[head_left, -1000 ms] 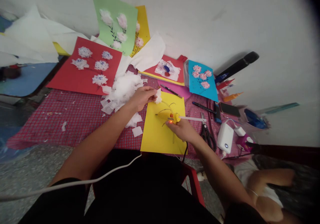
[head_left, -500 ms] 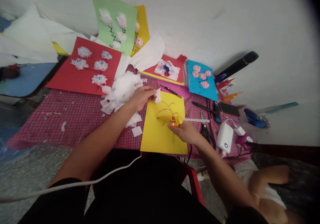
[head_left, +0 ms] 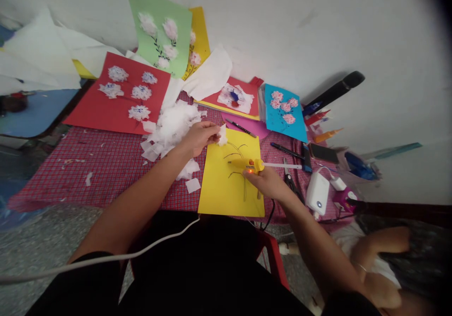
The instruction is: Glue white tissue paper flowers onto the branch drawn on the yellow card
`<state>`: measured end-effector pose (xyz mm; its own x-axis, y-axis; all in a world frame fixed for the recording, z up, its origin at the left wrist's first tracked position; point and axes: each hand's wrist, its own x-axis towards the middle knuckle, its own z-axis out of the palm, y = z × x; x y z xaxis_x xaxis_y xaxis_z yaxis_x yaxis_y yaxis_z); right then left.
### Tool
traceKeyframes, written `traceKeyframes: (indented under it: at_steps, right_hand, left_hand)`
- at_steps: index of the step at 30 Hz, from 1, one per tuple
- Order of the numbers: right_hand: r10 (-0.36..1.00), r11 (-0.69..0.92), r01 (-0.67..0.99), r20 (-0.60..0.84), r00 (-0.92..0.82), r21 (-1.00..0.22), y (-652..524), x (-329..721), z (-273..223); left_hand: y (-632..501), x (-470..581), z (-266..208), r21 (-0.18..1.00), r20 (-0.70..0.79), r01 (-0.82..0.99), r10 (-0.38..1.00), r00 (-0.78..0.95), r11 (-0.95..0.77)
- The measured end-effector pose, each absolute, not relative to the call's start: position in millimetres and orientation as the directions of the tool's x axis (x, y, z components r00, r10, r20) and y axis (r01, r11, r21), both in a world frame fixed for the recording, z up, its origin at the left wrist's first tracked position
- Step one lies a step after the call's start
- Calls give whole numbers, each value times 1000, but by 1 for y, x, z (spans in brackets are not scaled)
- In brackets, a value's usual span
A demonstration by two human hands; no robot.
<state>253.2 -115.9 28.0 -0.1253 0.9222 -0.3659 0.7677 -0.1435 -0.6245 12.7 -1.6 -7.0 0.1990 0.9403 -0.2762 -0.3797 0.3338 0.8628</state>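
My left hand [head_left: 202, 136] pinches a small piece of white tissue paper [head_left: 222, 136] over the upper left corner of a yellow sheet [head_left: 221, 191]. Thin stems are drawn in dark lines on that sheet. In my right hand [head_left: 264, 182] is a yellow glue gun [head_left: 247, 165], its nozzle pointing left above the drawn stems. A red-orange light glows on it, and a white glue stick [head_left: 282, 166] sticks out of its back. A heap of white tissue squares [head_left: 176, 125] lies left of the sheet, beside my left hand, with one loose square [head_left: 192, 185] nearer me.
Red [head_left: 88, 94], green [head_left: 158, 14] and blue [head_left: 284, 118] cards with paper flowers stand around the back. Right of the yellow sheet are scissors [head_left: 290, 182], a marker [head_left: 286, 150] and a white power bank [head_left: 318, 193]. A white cable [head_left: 141, 254] crosses my lap. Another person's arm [head_left: 381, 245] shows lower right.
My right hand has drawn the glue gun a little to the right, away from the left hand. The left hand stays in place with its tissue piece.
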Motion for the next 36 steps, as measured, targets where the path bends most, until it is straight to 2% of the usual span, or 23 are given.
traceKeyframes:
  at_steps: [12,16,24,30,36]
  right_hand:
    - [955,-14,769,-237,-180,-639,-102,237,27]
    - [950,14,724,-217,-225,-689,-99,231,23]
    - [933,32,775,-259,-248,-631,-106,223,31]
    - [922,67,768,-255,-291,-637,-114,224,39]
    - [926,-1,767,-290,-241,-641,-120,231,42]
  left_hand:
    - [-3,13,-7,865,-257,-387,944,206,320]
    - [-2,12,-8,868,-255,-380,944,209,319]
    - [-4,13,-5,866,-258,-385,944,205,320]
    - [-4,13,-4,867,-262,-379,943,206,324]
    - [-3,13,-6,866,-265,-380,942,204,326]
